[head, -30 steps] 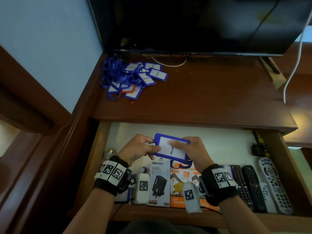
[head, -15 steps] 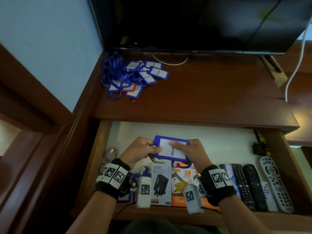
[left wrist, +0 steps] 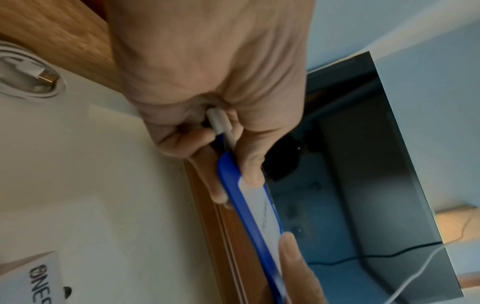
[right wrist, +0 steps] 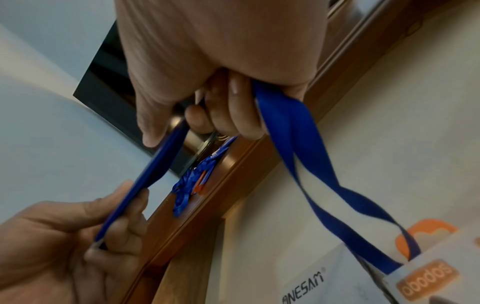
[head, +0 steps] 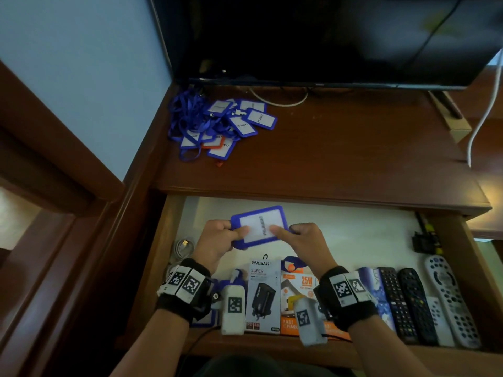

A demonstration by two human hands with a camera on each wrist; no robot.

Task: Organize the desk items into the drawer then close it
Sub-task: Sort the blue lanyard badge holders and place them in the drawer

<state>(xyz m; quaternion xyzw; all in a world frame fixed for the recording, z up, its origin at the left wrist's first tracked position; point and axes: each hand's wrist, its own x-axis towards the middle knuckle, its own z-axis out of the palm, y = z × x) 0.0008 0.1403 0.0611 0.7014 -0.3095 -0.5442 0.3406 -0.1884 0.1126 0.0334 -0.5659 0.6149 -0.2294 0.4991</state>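
- At the far left of the drawer (head: 152, 257) in the head view we see a coiled white cable (head: 183, 247) lying on the pale floor by the left wall
- Our left hand (head: 217, 242) sits left of centre in the lower half of that frame, thumb on top and fingers curled beneath, pinching the left edge of the blue badge holder (head: 260, 225)
- In the left wrist view the same holder (left wrist: 255, 207) runs edge-on down the middle, and a pale tab at its end is tucked into the curled fingers (left wrist: 182, 142)
- The holder hangs above the open drawer, just in front of the desk edge, its white card facing up with dark print we cannot read fully
- Our right hand (head: 302, 242) grips the holder's right edge, thumb pressed on the card
- In the right wrist view the blue lanyard strap (right wrist: 293, 144) passes through the curled fingers (right wrist: 244, 121) and trails down to the lower right, onto the boxes
- Along the front of the drawer, left to right, lie a white charger box (head: 262, 295), an orange charger box (head: 299, 292) and a row of remote controls (head: 413, 300) at lower right
- On the desk top (head: 340, 159), in the upper left-centre of the head view, a pile of blue badge holders and lanyards (head: 215, 123) lies below the dark monitor (head: 313, 36)
- A white cord (head: 487, 110) hangs at the upper right edge
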